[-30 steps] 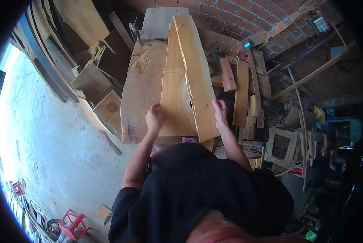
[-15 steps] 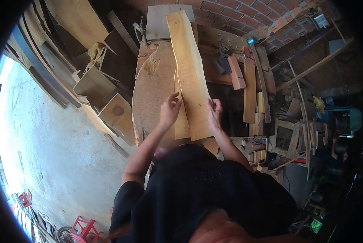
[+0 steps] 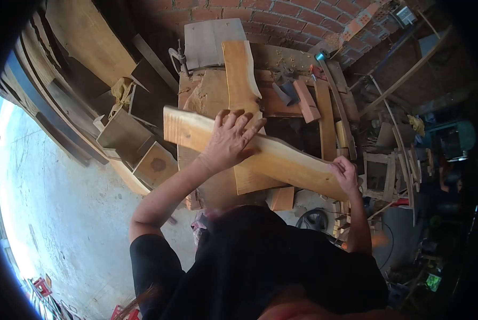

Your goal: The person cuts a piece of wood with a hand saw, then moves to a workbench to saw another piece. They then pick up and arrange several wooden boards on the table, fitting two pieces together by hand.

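Observation:
A long light-edged board [image 3: 297,166] lies crosswise over a second board [image 3: 241,74] that runs lengthwise on the wooden workbench [image 3: 196,90]. My left hand [image 3: 228,140] rests over the upper edge of the crosswise board, left of its middle, fingers spread. Near that board's right end, my right hand [image 3: 345,173] grips the edge with fingers closed round it. The middle of the lower board is hidden under the crosswise board and my left hand.
A clamp [image 3: 179,57] stands at the bench's back left. Reddish wood block [image 3: 306,100], blue spool [image 3: 322,55] and narrow strips [image 3: 325,120] lie to the right. Open wooden boxes [image 3: 126,130] and leaning planks [image 3: 92,40] stand left. A brick wall [image 3: 281,18] rises behind.
The upper board has turned from lengthwise to crosswise, uncovering the board beneath. My left hand has moved onto it, and my right hand has moved right with its end.

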Demonstrator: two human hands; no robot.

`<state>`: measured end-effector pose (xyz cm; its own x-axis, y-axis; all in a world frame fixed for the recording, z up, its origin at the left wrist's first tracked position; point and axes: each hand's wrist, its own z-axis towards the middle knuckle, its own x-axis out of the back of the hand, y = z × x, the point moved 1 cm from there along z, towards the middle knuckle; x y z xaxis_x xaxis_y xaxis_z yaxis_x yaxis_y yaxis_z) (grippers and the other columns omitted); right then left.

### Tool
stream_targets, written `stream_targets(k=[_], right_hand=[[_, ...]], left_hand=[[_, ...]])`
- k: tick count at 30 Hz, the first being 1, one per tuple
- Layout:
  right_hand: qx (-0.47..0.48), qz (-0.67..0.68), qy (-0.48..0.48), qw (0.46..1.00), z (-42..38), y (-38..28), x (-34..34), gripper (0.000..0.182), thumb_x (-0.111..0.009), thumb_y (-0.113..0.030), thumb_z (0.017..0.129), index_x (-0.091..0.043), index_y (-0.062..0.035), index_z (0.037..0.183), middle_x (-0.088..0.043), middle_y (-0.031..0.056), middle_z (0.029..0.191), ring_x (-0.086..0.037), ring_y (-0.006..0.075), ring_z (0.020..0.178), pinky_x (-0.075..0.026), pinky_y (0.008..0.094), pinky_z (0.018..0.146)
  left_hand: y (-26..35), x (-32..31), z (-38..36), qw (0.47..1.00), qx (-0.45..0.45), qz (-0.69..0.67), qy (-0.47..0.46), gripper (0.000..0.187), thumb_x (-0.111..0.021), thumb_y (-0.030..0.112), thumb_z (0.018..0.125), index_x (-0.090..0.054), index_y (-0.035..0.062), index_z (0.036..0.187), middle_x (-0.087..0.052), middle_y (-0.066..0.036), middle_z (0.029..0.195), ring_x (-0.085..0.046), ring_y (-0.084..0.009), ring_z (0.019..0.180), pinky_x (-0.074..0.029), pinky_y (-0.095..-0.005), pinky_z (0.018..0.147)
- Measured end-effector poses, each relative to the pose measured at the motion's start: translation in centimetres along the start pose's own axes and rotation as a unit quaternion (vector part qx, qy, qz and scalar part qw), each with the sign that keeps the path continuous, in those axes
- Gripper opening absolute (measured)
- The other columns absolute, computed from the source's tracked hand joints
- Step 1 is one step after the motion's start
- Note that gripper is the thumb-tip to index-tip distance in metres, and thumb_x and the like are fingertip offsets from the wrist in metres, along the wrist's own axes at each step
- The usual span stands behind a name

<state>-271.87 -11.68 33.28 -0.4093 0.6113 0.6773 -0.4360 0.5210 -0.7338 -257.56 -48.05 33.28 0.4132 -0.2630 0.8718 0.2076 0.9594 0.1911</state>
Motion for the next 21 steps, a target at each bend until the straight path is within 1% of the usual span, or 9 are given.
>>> stream_targets(k=[1, 3, 4, 6, 10, 12, 14, 18, 21], right_hand=[[0.019, -0.029, -0.030, 0.999, -0.2, -1.0, -0.1, 0.024, -0.067, -0.022, 0.088, -0.056, -0.0017, 0.083, -0.059, 0.0051, 0.067, -0.055, 0.0101, 0.062, -0.043, 0.0257, 0.057], [0.048, -0.061, -0.056, 0.995, 0.4, -2.1, -0.7, 0.023, -0.067, -0.022, 0.087, -0.057, -0.0022, 0.083, -0.059, 0.0067, 0.067, -0.058, 0.0141, 0.062, -0.044, 0.0276, 0.057], [0.082, -0.094, -0.084, 0.989, 1.1, -2.9, -1.0, 0.023, -0.068, -0.023, 0.087, -0.057, -0.0028, 0.083, -0.060, 0.0083, 0.067, -0.060, 0.0180, 0.061, -0.045, 0.0296, 0.056], [0.097, -0.192, -0.107, 0.971, 3.0, -5.3, -1.4, 0.019, -0.068, -0.019, 0.086, -0.058, -0.0025, 0.086, -0.062, 0.0093, 0.072, -0.063, 0.0242, 0.063, -0.047, 0.0328, 0.057], [0.244, -0.162, 0.242, 0.925, 6.1, -7.9, -1.2, 0.012, -0.066, -0.011, 0.088, -0.059, -0.0024, 0.093, -0.062, 0.0099, 0.083, -0.064, 0.0209, 0.073, -0.049, 0.0319, 0.065], [0.146, -0.069, 0.318, 0.934, 6.0, -5.7, -2.2, 0.010, -0.061, -0.011, 0.092, -0.059, -0.0019, 0.093, -0.061, 0.0056, 0.081, -0.060, 0.0139, 0.073, -0.048, 0.0278, 0.066], [0.085, 0.096, 0.292, 0.948, 5.8, -2.7, -5.6, 0.012, -0.059, -0.013, 0.094, -0.058, -0.0016, 0.094, -0.060, 0.0036, 0.079, -0.058, 0.0095, 0.070, -0.047, 0.0253, 0.065], [0.003, 0.058, 0.112, 0.992, 4.1, 2.6, -13.5, 0.015, -0.059, -0.017, 0.094, -0.056, -0.0030, 0.095, -0.061, 0.0040, 0.079, -0.059, 0.0106, 0.069, -0.047, 0.0254, 0.062], [-0.009, -0.019, 0.098, 0.995, 3.8, 4.3, -17.4, 0.020, -0.063, -0.019, 0.091, -0.056, -0.0032, 0.101, -0.062, 0.0117, 0.091, -0.061, 0.0240, 0.082, -0.049, 0.0360, 0.073]], left_hand=[[-0.3, -0.4, -0.9, 1.000, -0.002, -0.001, -0.003, 0.065, -0.071, 0.043, 0.076, -0.050, 0.0196, 0.133, -0.054, -0.013, 0.124, -0.048, -0.0312, 0.120, -0.036, -0.0506, 0.098], [-1.4, -2.1, -3.4, 0.936, 0.128, -0.218, -0.243, 0.048, -0.070, 0.046, 0.077, -0.063, 0.0138, 0.112, -0.066, -0.014, 0.099, -0.063, -0.0319, 0.096, -0.049, -0.0460, 0.084], [-1.4, -2.4, -4.6, 0.936, 0.127, -0.217, -0.245, 0.048, -0.070, 0.046, 0.077, -0.063, 0.0138, 0.112, -0.066, -0.014, 0.099, -0.063, -0.0319, 0.096, -0.049, -0.0460, 0.084], [-1.4, -2.6, -6.9, 0.938, 0.205, -0.205, -0.188, 0.043, -0.068, 0.050, 0.078, -0.068, 0.0101, 0.096, -0.068, -0.014, 0.081, -0.066, -0.0332, 0.081, -0.053, -0.0437, 0.073], [-2.5, -2.9, -10.0, 0.918, 0.296, -0.188, -0.187, 0.048, -0.066, 0.054, 0.078, -0.067, 0.0100, 0.099, -0.068, -0.015, 0.085, -0.066, -0.0326, 0.085, -0.052, -0.0436, 0.076], [-3.4, -3.4, -11.5, 0.870, 0.416, -0.230, -0.131, 0.053, -0.064, 0.057, 0.078, -0.068, 0.0082, 0.098, -0.069, -0.015, 0.085, -0.067, -0.0309, 0.083, -0.052, -0.0431, 0.074], [-3.9, -4.5, -12.8, 0.855, 0.454, -0.240, -0.072, 0.055, -0.064, 0.058, 0.079, -0.067, 0.0062, 0.096, -0.069, -0.014, 0.082, -0.068, -0.0284, 0.079, -0.052, -0.0411, 0.071], [-4.8, -5.2, -12.5, 0.757, 0.597, -0.266, -0.029, 0.057, -0.066, 0.058, 0.079, -0.068, 0.0040, 0.097, -0.070, -0.011, 0.075, -0.069, -0.0248, 0.074, -0.052, -0.0371, 0.071], [-4.6, -6.1, -11.9, 0.708, 0.635, -0.308, 0.041, 0.061, -0.075, 0.054, 0.072, -0.067, -0.0008, 0.096, -0.070, -0.012, 0.076, -0.069, -0.0208, 0.071, -0.053, -0.0346, 0.067]])
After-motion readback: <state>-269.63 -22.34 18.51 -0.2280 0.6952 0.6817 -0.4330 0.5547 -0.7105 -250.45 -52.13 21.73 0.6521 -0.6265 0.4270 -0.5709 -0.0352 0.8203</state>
